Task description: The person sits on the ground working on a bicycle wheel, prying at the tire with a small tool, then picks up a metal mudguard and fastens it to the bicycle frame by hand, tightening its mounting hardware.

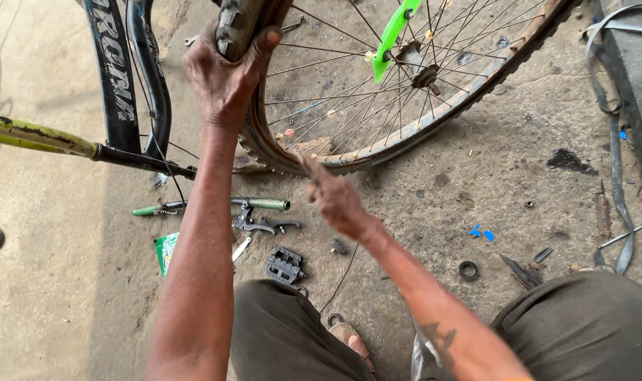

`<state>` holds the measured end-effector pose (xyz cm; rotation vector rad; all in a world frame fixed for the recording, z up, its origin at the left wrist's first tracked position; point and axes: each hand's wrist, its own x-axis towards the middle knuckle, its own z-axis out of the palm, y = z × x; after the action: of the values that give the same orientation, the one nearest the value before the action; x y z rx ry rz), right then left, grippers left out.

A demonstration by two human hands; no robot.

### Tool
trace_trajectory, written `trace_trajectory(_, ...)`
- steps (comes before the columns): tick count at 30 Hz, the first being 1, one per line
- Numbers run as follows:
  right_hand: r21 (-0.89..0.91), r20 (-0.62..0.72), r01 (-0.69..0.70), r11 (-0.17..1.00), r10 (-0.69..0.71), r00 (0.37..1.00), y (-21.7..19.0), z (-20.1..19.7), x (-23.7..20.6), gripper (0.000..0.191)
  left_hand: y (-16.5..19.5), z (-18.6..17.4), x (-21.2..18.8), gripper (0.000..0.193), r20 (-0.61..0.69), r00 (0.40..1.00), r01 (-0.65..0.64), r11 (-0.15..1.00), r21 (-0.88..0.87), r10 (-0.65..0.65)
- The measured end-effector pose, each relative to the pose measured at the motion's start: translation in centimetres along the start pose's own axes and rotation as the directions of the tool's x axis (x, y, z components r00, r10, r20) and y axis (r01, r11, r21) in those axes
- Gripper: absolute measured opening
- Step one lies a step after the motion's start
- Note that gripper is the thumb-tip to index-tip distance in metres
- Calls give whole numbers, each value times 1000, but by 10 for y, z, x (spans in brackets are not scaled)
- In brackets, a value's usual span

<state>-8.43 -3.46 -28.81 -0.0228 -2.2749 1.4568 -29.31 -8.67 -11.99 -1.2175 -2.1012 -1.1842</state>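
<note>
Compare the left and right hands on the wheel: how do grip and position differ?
The left hand is wrapped over the knobby tyre at the wheel's upper edge, thumb on one side, fingers on the other; the right hand sits lower, at the bottom of the rusty rim. The left grips the tyre bare; the right pinches a thin tool pushed against the rim. Both work the same wheel.

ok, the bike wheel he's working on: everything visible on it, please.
The wheel stands roughly upright on the concrete floor, cut off by the top edge. Thin metal spokes run to a dark hub; a bright green plastic piece sits among them. The worn, dusty tyre is partly peeled off the rusty rim. The left hand grips the tyre; the right hand is at the rim's lower edge.
</note>
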Motion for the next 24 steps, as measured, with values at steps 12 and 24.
trace_trajectory(12, -493, 738, 402, 772, 126, 663, 5, -77, 117, 32, -17, 8, 13, 79, 48, 997, 57, 995, -77, -54)
trace_trajectory(24, -559, 592, 369, 743, 46, 804, 26, -85, 130, 23, -22, 6, 8, 76, 5, 999, 36, 999, -26, -35)
